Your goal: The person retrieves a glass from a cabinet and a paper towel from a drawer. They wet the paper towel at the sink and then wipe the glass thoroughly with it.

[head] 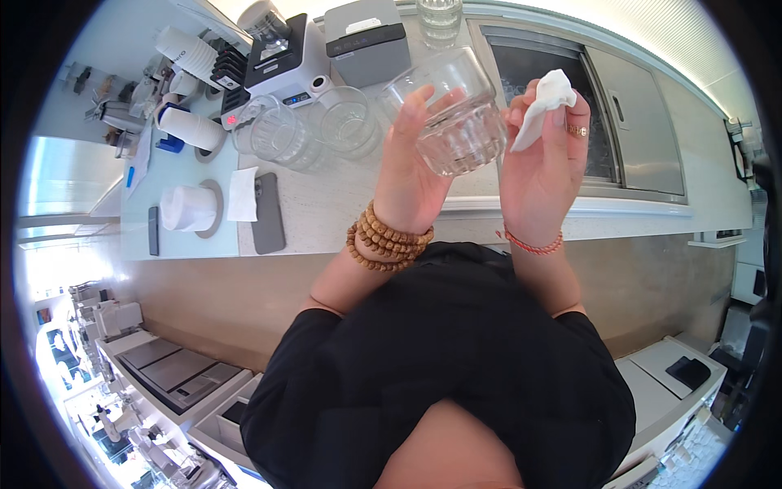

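Observation:
My left hand (409, 159) grips a clear drinking glass (461, 128) with a ribbed lower part, tilted above the counter. In my right hand (544, 159) is a crumpled white tissue or cloth (545, 107), pinched between thumb and fingers. The fingertips of that hand lie close to the glass's right side; I cannot tell whether they touch it. To the left on the counter stand two more clear glasses, a ribbed one (275, 131) and another (345, 122) beside it.
A grey smartphone (269, 214) lies by a white paper sheet (243, 194) near the counter's front edge. Behind the glasses are a white-and-black label printer (287, 67) and a grey machine (366, 46). Stacked glasses (438, 21) stand at the back. A sliding metal hatch (635, 122) is at the right.

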The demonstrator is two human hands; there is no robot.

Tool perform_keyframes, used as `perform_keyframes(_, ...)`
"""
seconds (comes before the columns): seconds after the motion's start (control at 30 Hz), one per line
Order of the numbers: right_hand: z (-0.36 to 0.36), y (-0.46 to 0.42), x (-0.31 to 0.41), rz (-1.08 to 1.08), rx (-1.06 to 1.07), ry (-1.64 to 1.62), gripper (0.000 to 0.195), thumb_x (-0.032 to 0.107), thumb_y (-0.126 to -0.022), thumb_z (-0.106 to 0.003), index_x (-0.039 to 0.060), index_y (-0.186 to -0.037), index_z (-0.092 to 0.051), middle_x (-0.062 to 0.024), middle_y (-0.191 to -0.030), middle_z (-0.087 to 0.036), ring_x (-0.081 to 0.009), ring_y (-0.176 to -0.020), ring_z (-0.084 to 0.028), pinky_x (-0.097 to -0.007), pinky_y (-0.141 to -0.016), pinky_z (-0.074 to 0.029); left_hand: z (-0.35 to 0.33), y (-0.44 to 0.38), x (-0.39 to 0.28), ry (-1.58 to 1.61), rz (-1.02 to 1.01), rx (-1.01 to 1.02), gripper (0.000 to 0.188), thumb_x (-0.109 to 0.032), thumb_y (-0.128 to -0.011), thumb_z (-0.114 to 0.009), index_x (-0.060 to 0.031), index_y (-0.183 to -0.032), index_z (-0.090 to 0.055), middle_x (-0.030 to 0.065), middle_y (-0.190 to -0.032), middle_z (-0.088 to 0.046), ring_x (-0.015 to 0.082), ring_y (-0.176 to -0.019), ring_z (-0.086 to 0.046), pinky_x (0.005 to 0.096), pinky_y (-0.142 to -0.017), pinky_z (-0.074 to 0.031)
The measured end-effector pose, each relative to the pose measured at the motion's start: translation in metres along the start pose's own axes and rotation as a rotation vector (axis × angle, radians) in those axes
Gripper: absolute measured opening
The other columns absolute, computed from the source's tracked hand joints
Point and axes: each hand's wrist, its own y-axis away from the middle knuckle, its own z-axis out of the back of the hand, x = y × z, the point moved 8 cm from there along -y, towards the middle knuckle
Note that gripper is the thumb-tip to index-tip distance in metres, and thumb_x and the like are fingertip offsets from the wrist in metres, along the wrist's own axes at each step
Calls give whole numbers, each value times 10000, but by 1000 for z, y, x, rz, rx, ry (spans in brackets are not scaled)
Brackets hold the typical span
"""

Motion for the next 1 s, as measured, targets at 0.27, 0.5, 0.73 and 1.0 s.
perform_keyframes(0.27, 7, -5, 5, -2, -153, 125, 180, 161, -913, -455, 53, -1056, -443, -56, -956, -531, -107, -836, -502, -257, -756, -425, -16, 12, -7, -52, -36, 39, 567, -407, -855, -472, -2, -1234, -356, 164, -1263, -409, 273, -1169, -412, 428, -962, -349)
perform_keyframes(0.5, 9, 0, -5, -141, -222, 17, 191, 186, -908, -462, 62, -1052, -452, -51, -958, -549, -129, -859, -548, -283, -742, -464, -23, 11, -9, -143, -60, 197, 566, -269, -787, -613, 18, -1202, -358, 91, -1127, -456, 174, -1062, -456, 346, -918, -369)
perform_keyframes(0.73, 13, 16, -12, -252, -208, -36, 210, 204, -903, -484, 71, -1054, -422, -33, -969, -542, -106, -891, -533, -266, -749, -460, -29, 17, -9, -235, -99, 103, 616, -278, -727, -697, 29, -1155, -378, 95, -1045, -514, 140, -1006, -480, 300, -897, -365)
perform_keyframes(1.0, 14, 17, -5, -254, -290, 4, 215, 177, -883, -484, 61, -1060, -449, -42, -967, -551, -137, -885, -552, -286, -759, -458, -26, 16, 4, -321, -96, 195, 660, -469, -810, -531, -28, -1260, -336, 164, -1256, -406, 255, -1152, -421, 393, -965, -350)
